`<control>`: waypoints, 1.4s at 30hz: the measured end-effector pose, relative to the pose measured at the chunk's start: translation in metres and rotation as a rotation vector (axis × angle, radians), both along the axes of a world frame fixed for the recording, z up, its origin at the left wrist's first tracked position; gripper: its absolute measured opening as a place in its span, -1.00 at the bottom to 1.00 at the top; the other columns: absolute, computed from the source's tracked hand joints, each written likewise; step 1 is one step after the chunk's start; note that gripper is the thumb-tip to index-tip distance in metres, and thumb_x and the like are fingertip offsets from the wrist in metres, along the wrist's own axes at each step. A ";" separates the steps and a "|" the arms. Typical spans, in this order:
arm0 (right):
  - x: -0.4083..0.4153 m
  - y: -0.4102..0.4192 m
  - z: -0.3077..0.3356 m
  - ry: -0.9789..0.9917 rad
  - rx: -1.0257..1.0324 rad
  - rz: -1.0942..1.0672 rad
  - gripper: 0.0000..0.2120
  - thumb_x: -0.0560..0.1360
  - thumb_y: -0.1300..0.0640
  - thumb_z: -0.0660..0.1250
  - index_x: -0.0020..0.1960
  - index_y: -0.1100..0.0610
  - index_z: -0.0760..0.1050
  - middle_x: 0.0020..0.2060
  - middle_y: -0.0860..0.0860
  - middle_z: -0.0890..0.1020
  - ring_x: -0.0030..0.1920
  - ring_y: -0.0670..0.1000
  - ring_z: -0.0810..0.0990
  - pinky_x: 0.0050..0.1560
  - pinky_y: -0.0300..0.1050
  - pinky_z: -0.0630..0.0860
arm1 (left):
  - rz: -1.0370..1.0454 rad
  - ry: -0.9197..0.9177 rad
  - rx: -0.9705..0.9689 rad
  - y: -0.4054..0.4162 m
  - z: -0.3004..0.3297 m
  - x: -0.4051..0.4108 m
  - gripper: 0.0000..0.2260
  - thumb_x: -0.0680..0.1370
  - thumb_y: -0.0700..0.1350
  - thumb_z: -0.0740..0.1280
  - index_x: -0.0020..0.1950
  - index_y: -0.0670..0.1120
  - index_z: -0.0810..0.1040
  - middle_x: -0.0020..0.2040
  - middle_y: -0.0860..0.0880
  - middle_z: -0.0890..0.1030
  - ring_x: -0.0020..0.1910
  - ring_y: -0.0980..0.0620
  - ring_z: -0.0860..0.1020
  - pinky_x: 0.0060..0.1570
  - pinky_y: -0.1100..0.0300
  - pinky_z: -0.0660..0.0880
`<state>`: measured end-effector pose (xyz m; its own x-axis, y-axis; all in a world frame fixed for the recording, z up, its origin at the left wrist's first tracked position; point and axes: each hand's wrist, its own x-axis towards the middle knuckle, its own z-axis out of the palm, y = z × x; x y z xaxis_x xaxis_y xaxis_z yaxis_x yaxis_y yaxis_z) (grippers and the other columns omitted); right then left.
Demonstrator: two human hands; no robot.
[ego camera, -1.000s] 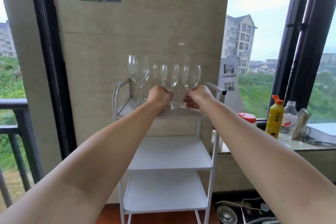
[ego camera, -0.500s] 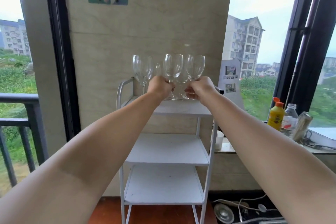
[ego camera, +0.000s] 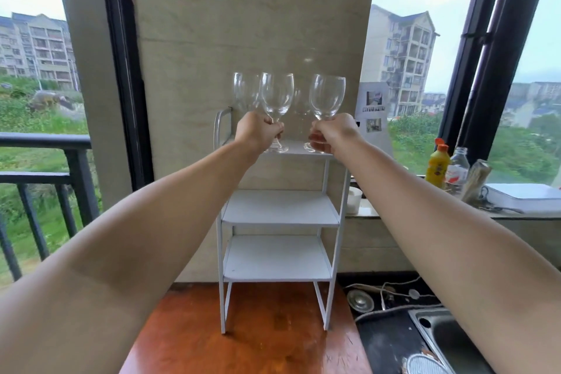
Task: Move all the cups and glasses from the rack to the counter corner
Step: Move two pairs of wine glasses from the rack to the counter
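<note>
Because each hand holds a wine glass only by its thin stem, the biggest risk I see is a knock between glass and glass. The left hand (ego camera: 260, 133) has its fingers curled around the stem of the left wine glass (ego camera: 277, 98), and the right hand (ego camera: 334, 133) grips the right wine glass (ego camera: 327, 96) low on the stem; its foot looks just above the top shelf of the white rack (ego camera: 280, 209). The two bowls stand upright, near each other at 12 o'clock from the person. Behind them, at about 11 o'clock, at least one more wine glass (ego camera: 243, 91) stays on the shelf, and maybe another between the two bowls, but I cannot tell for sure. If a hand swings sideways too early, a held bowl may hit these. The counter corner is probably at 2 o'clock, where an orange juice bottle (ego camera: 438, 166) and a clear bottle (ego camera: 458, 165) already stand, so a careless landing there could tip something.
</note>
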<state>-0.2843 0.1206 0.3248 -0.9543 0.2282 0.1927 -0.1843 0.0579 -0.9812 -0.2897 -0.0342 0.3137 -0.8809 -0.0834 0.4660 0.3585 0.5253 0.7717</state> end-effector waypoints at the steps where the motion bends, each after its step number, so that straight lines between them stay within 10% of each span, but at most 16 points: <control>1: 0.010 0.000 -0.003 0.000 0.002 -0.014 -0.84 0.53 0.38 0.25 -0.22 0.25 0.44 -0.31 0.12 0.55 -0.41 0.00 0.57 -0.37 -0.13 0.60 | -0.015 0.006 -0.003 0.001 -0.004 0.011 -0.76 0.52 -0.12 0.35 -0.33 -0.15 0.59 -0.46 -0.02 0.45 -0.48 0.10 0.36 -0.44 0.24 0.31; 19: 0.233 0.117 -0.228 -0.314 -0.110 -0.421 -0.75 0.57 0.32 0.21 -0.28 0.18 0.40 -0.36 0.09 0.48 -0.44 -0.01 0.51 -0.63 -0.27 0.47 | -0.435 -0.362 -0.265 0.130 -0.213 0.178 -0.75 0.49 -0.10 0.35 -0.29 -0.25 0.61 -0.48 -0.06 0.38 -0.41 -0.01 0.35 -0.43 0.17 0.26; 35: 0.619 0.313 -0.385 -0.588 -0.405 -1.016 -0.75 0.55 0.34 0.17 -0.28 0.17 0.38 -0.33 0.08 0.44 -0.45 0.01 0.45 -0.64 -0.30 0.44 | -0.935 -0.620 -0.444 0.372 -0.376 0.480 -0.79 0.51 -0.11 0.34 -0.20 -0.24 0.65 -0.31 -0.12 0.57 -0.28 -0.02 0.48 -0.22 0.18 0.34; 42: 0.775 0.374 -0.409 -0.666 -0.474 -1.255 -0.83 0.55 0.31 0.20 -0.22 0.22 0.39 -0.38 0.11 0.48 -0.46 0.03 0.48 -0.47 -0.13 0.52 | -1.171 -0.631 -0.565 0.463 -0.398 0.616 -0.83 0.49 -0.16 0.32 -0.31 -0.13 0.55 -0.50 -0.01 0.38 -0.40 0.03 0.35 -0.44 0.26 0.25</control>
